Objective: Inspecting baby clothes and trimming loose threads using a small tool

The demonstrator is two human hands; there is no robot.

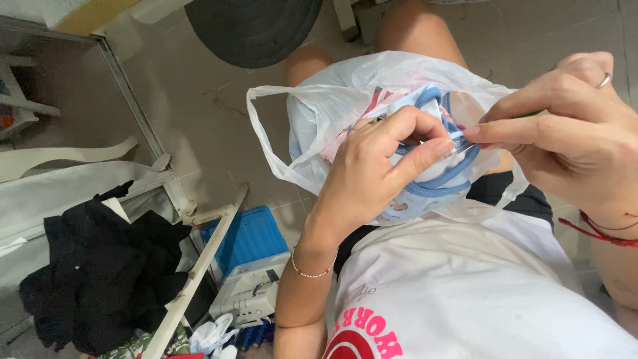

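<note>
A thin white plastic bag (319, 106) lies on my lap, its handle loop hanging to the left. Inside it is pale fabric with blue trim (432, 189). My left hand (372, 173) pinches a bit of the blue-trimmed fabric at the bag's mouth, thumb and forefinger closed. My right hand (571, 126), with a ring and a red string bracelet, pinches something small at the same spot, fingertips meeting the left hand's. What lies between the fingertips is too small to make out.
A black pile of clothing (100, 266) sits on a pale wooden frame (199, 259) at the left. A blue box (249, 236) and a white sewing machine (249, 292) stand on the tiled floor. A dark round object (252, 26) lies at the top.
</note>
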